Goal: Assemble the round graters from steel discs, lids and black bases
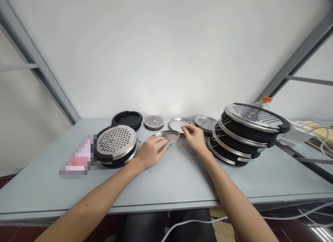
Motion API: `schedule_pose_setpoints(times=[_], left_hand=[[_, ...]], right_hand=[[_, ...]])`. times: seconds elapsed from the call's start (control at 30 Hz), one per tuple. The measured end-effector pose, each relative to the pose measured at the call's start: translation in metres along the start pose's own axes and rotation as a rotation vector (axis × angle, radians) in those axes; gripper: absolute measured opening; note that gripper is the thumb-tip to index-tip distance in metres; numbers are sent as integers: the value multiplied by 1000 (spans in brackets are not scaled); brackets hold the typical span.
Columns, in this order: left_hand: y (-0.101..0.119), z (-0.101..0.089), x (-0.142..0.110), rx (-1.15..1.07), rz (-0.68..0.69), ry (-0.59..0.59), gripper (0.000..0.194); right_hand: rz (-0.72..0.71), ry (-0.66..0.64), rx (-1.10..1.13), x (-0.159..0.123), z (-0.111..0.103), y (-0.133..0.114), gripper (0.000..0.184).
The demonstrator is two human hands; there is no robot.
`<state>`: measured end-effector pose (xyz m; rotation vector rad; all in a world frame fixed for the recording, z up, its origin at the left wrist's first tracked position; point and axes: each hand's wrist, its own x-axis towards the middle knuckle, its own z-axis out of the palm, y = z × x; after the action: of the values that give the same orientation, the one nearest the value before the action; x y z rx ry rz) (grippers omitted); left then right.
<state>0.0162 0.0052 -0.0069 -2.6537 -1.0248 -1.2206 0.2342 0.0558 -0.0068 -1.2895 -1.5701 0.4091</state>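
My left hand (153, 150) is closed on the near edge of a round, shallow metal lid (170, 136), which is tilted up off the table. To its right, my right hand (194, 137) has thumb and fingers pinched together; anything between them is too small to make out. Behind that hand lie flat metal lids (179, 124) with raised rims. Left of my left hand sits a round, black-rimmed container (117, 143) with a perforated metal top and a wire clasp at its side.
On the right stands a leaning stack of similar black containers (239, 141) with wire clasps. Perforated discs (154, 122) and a meshed metal lid (206, 123) lie near the wall, beside black rings (127, 119). An orange-capped bottle (265, 102) is behind the stack. Metal frame posts (39, 58) flank the table.
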Motion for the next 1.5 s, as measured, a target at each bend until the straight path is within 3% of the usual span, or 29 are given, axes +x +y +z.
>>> schedule_pose_setpoints(times=[0.13,0.37,0.83,0.97,1.1,1.2,1.5], left_hand=[[3,0,-2,43,-68,-87,14],[10,-1,-3,48,-135,-280,21],[12,-3,-4,-24,-67,-413,21],[9,-2,-4,21,-140,-416,27],[3,3,-7,101,-269,-393,45],[0,6,-10,126,-331,-448,48],[-2,-13,-8,100,-145,-611,51]], right_hand=[[-2,-79,-379,-5,2,6,25],[-51,-153,-513,-9,6,8,25],[-93,-259,-471,-10,15,12,37],[-154,-285,-383,-10,14,9,33],[-239,-344,-281,-11,14,4,30],[-279,-380,-265,-13,15,-1,29],[-302,-319,-237,-14,24,1,34]])
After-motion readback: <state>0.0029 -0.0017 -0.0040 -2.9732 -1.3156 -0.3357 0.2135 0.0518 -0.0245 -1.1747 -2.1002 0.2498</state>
